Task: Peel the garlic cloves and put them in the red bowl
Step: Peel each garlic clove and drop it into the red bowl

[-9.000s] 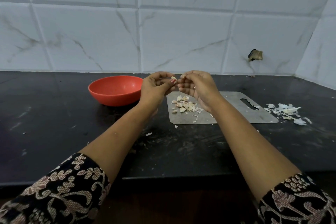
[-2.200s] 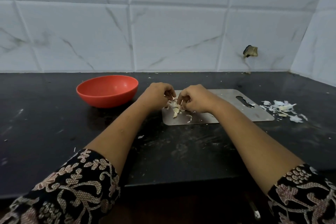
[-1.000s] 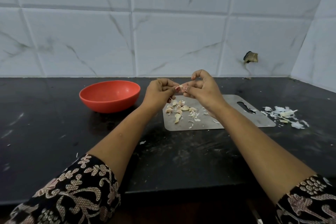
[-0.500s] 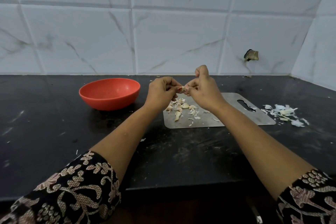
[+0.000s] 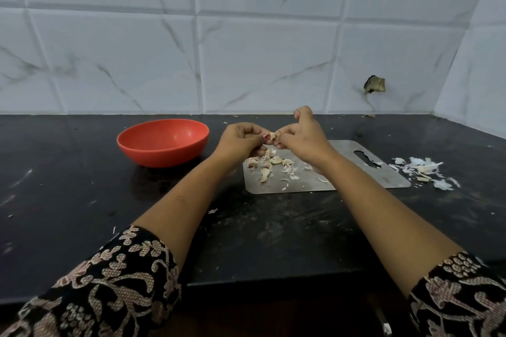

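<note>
A small garlic clove (image 5: 271, 135) is held in the air between both hands, above the steel cutting board (image 5: 364, 178). My left hand (image 5: 241, 141) pinches its left end with curled fingers. My right hand (image 5: 302, 135) pinches the right end, one finger raised. Several unpeeled cloves and bits of skin (image 5: 269, 164) lie on the board's left part below the hands. The red bowl (image 5: 163, 142) stands on the black counter left of my left hand; its visible inside looks empty.
A heap of white garlic skins (image 5: 423, 171) lies on the counter right of the board. The tiled wall stands close behind, with a broken hole (image 5: 374, 84) at the right. The counter's front edge runs under my forearms.
Since 2.2 s ago both hands have risen from the pile on the board with one clove. Over the last second they stayed together, working at the clove.
</note>
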### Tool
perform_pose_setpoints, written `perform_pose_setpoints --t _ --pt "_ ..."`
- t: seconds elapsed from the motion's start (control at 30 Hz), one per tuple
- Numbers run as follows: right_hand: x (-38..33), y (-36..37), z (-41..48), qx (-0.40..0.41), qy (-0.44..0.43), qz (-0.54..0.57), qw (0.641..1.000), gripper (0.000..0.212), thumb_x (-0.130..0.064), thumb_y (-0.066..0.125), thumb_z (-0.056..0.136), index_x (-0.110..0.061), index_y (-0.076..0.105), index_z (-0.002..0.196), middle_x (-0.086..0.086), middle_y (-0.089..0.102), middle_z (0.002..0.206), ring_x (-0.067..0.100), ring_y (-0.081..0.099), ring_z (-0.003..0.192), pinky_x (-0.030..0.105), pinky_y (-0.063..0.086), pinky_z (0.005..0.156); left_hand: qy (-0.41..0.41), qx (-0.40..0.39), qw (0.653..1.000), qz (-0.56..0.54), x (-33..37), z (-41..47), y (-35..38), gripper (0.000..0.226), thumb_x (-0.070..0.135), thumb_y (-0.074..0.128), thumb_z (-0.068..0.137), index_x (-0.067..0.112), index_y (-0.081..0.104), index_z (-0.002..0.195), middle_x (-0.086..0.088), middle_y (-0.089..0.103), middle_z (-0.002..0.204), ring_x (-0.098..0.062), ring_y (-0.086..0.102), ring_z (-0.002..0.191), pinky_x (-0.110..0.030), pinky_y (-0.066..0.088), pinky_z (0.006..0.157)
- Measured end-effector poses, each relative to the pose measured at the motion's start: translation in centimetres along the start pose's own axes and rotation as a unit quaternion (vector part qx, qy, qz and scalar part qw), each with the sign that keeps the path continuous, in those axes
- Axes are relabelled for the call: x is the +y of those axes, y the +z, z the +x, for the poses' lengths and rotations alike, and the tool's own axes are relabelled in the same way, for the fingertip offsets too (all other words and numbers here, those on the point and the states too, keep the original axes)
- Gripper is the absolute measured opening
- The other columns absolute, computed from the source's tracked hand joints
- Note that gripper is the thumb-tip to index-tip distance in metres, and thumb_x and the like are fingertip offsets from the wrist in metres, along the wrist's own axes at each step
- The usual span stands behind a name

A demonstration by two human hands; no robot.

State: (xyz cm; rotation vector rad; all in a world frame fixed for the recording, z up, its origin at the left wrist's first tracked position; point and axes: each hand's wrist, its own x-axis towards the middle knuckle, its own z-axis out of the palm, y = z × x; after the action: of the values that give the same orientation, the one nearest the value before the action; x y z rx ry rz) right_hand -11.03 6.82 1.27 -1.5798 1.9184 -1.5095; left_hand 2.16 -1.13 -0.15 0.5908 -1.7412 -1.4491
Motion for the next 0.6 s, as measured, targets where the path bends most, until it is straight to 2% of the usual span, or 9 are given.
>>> perform_pose_setpoints --t 0.13,0.3,0.4,0.5,0.6 --pt "0.1 0.0 0.0 -0.006 0.011 0.066 0.998 0.040 0.002 0.059 0.088 -0.013 0.030 0.111 0.014 0.071 0.091 0.030 0.071 0.089 0.044 0.057 0.088 0.011 0.013 0.999 -0.040 0.1 -0.2 0.1 0.008 0.000 0.062 0.090 0.008 0.062 0.091 0.001 0.067 0.062 -0.007 0.056 0.049 -0.019 0.050 0.049" --pt "0.1 0.0 0.0 0.022 -0.001 0.081 0.996 0.038 0.001 0.060 0.089 -0.012 0.030 0.108 0.016 0.071 0.090 0.019 0.069 0.075 0.040 0.059 0.086 0.057 0.074 0.994 0.064 -0.3 0.0 0.4 0.015 0.008 0.065 0.090 0.020 0.069 0.081 0.002 0.070 0.073 -0.005 0.058 0.053 -0.022 0.047 0.050" --pt "0.0 0.3 0.0 0.032 -0.007 0.097 0.995 0.042 0.000 0.064 0.087 -0.013 0.029 0.107 0.016 0.071 0.088 0.022 0.069 0.075 0.041 0.059 0.085 0.078 0.106 0.985 0.109 -0.4 -0.1 0.8 0.022 0.005 0.061 0.090 0.023 0.070 0.081 0.004 0.071 0.073 -0.003 0.058 0.051 -0.023 0.047 0.051" --pt "0.0 0.5 -0.1 0.039 -0.007 0.111 0.993 0.045 -0.004 0.068 0.086 -0.013 0.029 0.107 0.015 0.072 0.087 0.026 0.071 0.080 0.043 0.058 0.085 0.079 0.106 0.982 0.135 -0.1 -0.4 1.7 0.025 0.004 0.054 0.088 0.021 0.072 0.085 0.006 0.072 0.074 -0.003 0.062 0.054 -0.023 0.049 0.053" --pt "0.0 0.5 -0.1 0.047 -0.011 0.109 0.993 0.043 -0.005 0.067 0.087 -0.015 0.030 0.105 0.014 0.071 0.088 0.022 0.071 0.079 0.044 0.058 0.085 0.071 0.083 0.989 0.098 0.0 -0.6 1.9 0.023 0.012 0.052 0.092 0.020 0.073 0.085 0.002 0.073 0.078 -0.008 0.065 0.058 -0.023 0.049 0.053"
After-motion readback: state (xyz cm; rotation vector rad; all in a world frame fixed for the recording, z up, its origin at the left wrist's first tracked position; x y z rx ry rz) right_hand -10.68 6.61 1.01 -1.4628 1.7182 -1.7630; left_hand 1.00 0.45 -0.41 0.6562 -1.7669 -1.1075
